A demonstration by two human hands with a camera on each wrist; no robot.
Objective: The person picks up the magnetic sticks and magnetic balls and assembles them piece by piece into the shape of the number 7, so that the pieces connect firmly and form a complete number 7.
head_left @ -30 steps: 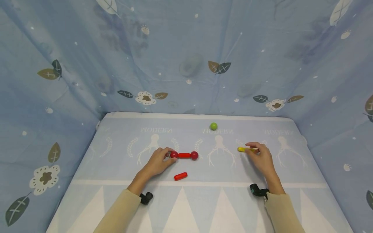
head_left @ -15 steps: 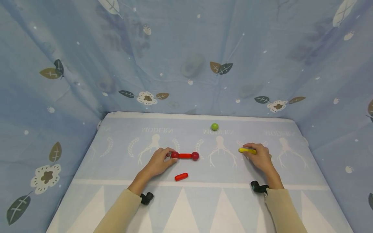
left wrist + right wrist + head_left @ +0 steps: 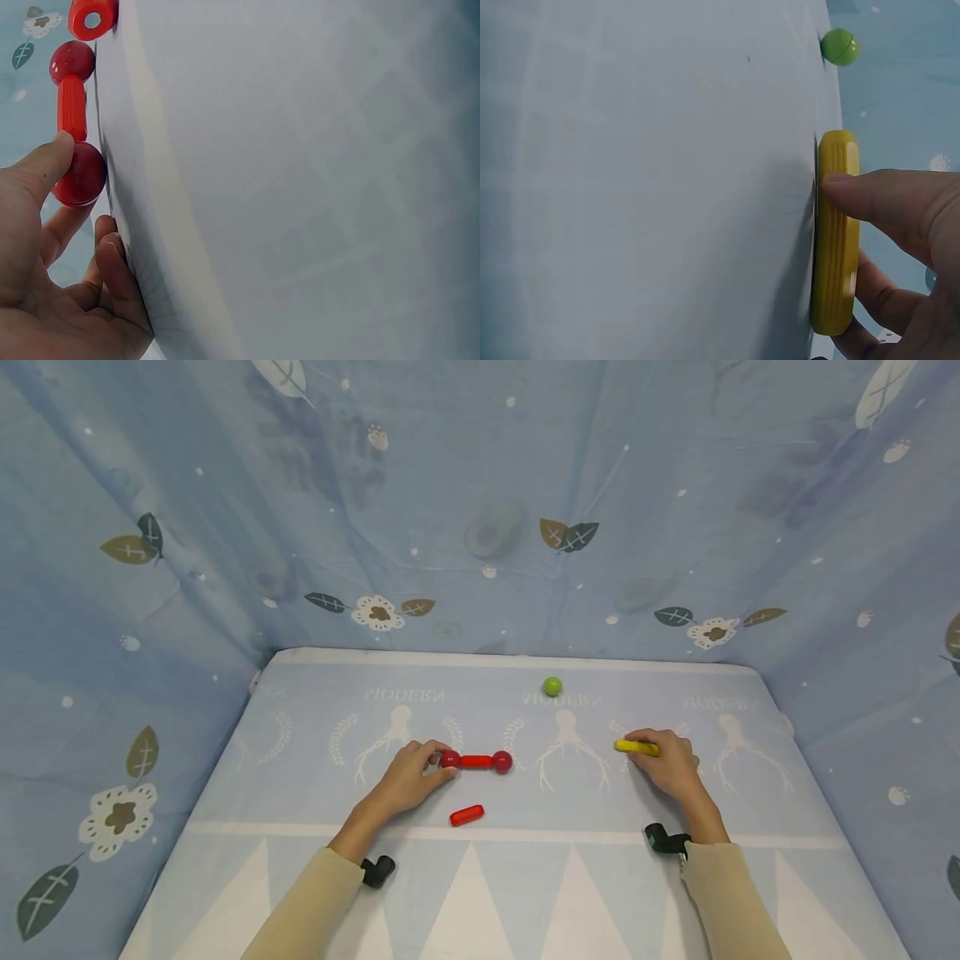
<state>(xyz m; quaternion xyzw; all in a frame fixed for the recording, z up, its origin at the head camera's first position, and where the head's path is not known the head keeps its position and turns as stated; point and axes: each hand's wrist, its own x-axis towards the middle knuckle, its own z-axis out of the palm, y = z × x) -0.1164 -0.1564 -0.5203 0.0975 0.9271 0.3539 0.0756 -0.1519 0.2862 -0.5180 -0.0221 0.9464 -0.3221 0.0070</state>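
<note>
My left hand point(image 3: 408, 777) pinches a dark red ball point(image 3: 81, 174) between thumb and fingers. That ball is one end of a dumbbell-like piece: a short red rod point(image 3: 476, 762) runs from it to a second dark red ball point(image 3: 502, 762). On the right, my right hand point(image 3: 670, 764) holds a yellow ridged rod point(image 3: 835, 232), thumb on one side and fingers on the other, low over the tabletop. Between the hands and nearer the body lies a loose red rod point(image 3: 467, 815), whose end shows a round hole in the left wrist view.
A green ball point(image 3: 552, 686) sits toward the back of the table. The patterned cloth-covered table point(image 3: 525, 860) meets blue printed curtains point(image 3: 450, 510) at the back and sides. Small black wrist cameras point(image 3: 666, 841) are worn on both wrists.
The right hand has shifted slightly left and turned, so more of the yellow rod shows in front of its fingers. The left hand stays on the red ball; the view shifted slightly.
</note>
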